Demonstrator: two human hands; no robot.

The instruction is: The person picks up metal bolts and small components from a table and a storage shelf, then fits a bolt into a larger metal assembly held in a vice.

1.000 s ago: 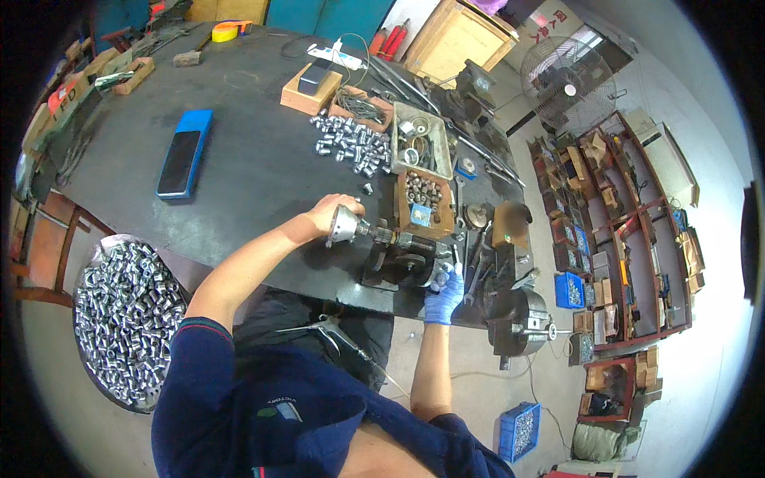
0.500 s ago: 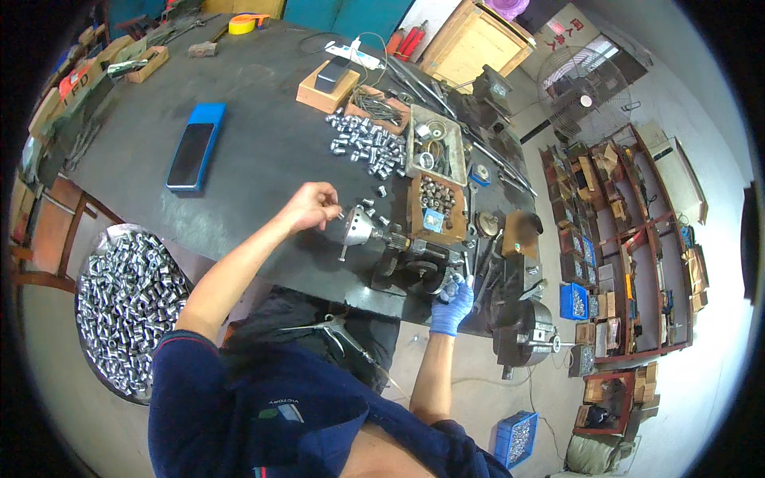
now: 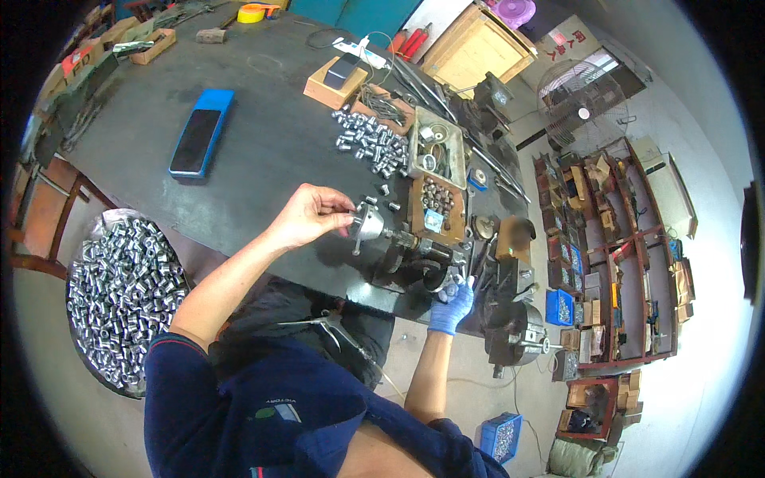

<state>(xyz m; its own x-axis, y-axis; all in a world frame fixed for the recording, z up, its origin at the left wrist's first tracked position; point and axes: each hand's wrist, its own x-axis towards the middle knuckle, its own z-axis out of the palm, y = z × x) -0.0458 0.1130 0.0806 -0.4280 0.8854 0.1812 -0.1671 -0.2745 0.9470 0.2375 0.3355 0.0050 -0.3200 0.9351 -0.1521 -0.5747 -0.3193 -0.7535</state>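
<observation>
My bare left hand (image 3: 309,217) is pinched at the front of a silvery chuck (image 3: 371,226) on a small bench machine. Its fingertips touch the chuck and hold a small metal part, mostly hidden now. Wearing a blue glove, my right hand (image 3: 452,306) is closed beside the machine's dark round wheel (image 3: 436,278). What lies inside its fingers is hidden. Behind the chuck, a few loose metal fittings (image 3: 386,190) lie on the dark bench, near a larger pile of shiny fittings (image 3: 373,145).
A cardboard box of small parts (image 3: 437,205) and a grey tray (image 3: 437,147) stand behind the machine. A bench vise (image 3: 518,334) sits at the right. At lower left is a big basin of fittings (image 3: 127,295). A blue-cased device (image 3: 198,135) lies on the bench.
My left hand has moved right, from just short of the chuck to touching its front. The right hand stays by the wheel. The whole view has shifted slightly.
</observation>
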